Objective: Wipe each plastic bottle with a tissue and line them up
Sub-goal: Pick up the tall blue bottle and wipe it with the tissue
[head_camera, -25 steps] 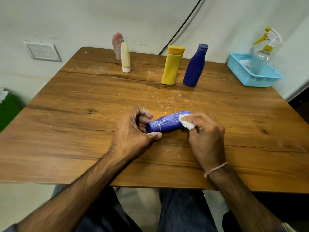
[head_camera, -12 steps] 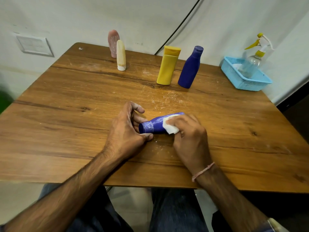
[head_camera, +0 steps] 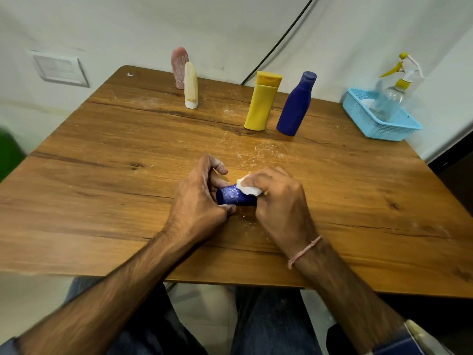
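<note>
Small blue bottle (head_camera: 234, 197) lies on its side on the wooden table (head_camera: 102, 175), near the front edge, directly in front of me between both hands. Left hand (head_camera: 199, 201): fingers curled behind one end, thumb pressed against the near side, so that end is pinched firmly. My judgement is that this anchors the bottle against rolling while the other hand rubs. Right hand (head_camera: 279, 201): fingers curled over the other end, clamping a folded white tissue (head_camera: 247, 187) against the bottle's upper surface; only a corner of the tissue shows past my knuckles. The exposed band of bottle between the hands carries pale streaks, so wiping looks unfinished here. I cannot tell the condition of the covered end. At the far side stand four bottles: pink bottle (head_camera: 179, 65) with cream bottle (head_camera: 191, 85) just in front of it, then, well apart to the right, yellow bottle (head_camera: 262, 101) and tall blue bottle (head_camera: 297, 103) side by side. Pink one shows white streaks. Whether these are wiped I cannot say. White residue marks the table ahead of my hands. Light blue basket (head_camera: 384, 129) at the far right corner holds a clear spray bottle (head_camera: 394, 96). Next requirement, as I judge it: rotate the bottle under the tissue to reach its underside, then stand it with the others.
</note>
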`<state>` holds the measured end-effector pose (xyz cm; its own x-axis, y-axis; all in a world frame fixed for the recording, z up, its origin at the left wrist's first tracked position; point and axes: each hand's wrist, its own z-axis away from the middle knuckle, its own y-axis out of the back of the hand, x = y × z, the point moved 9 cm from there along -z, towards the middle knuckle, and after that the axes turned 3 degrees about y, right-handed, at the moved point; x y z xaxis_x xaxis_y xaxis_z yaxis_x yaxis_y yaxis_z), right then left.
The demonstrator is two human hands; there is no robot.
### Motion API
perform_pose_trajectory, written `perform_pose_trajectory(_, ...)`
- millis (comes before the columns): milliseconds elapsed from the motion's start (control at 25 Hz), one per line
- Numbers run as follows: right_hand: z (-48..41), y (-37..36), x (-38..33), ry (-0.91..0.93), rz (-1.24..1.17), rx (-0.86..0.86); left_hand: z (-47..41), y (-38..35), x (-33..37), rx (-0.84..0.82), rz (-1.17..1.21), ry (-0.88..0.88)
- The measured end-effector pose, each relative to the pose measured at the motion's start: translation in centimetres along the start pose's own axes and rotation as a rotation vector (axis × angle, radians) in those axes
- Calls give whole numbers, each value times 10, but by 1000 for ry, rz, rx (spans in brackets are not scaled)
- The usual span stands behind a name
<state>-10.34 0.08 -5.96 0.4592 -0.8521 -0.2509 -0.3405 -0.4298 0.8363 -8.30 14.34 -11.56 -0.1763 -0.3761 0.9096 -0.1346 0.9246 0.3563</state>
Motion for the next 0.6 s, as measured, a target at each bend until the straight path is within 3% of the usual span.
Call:
perform_pose_trajectory(80, -4, 2, 7, 12, -3, -42, 0, 1, 1, 9, -12, -23)
perform_pose_trajectory(240, -11, 19, 64, -261, 146, -52, -1, 0, 1, 11, -12, -38)
perform_pose_trajectory(480, 11, -4, -36, 116, -109, 0, 3, 3, 11, 34, 29, -108)
perform_pose_trajectory(600, -2, 7, 13, -73, 25, -27, 2, 2, 7, 7, -23, -57)
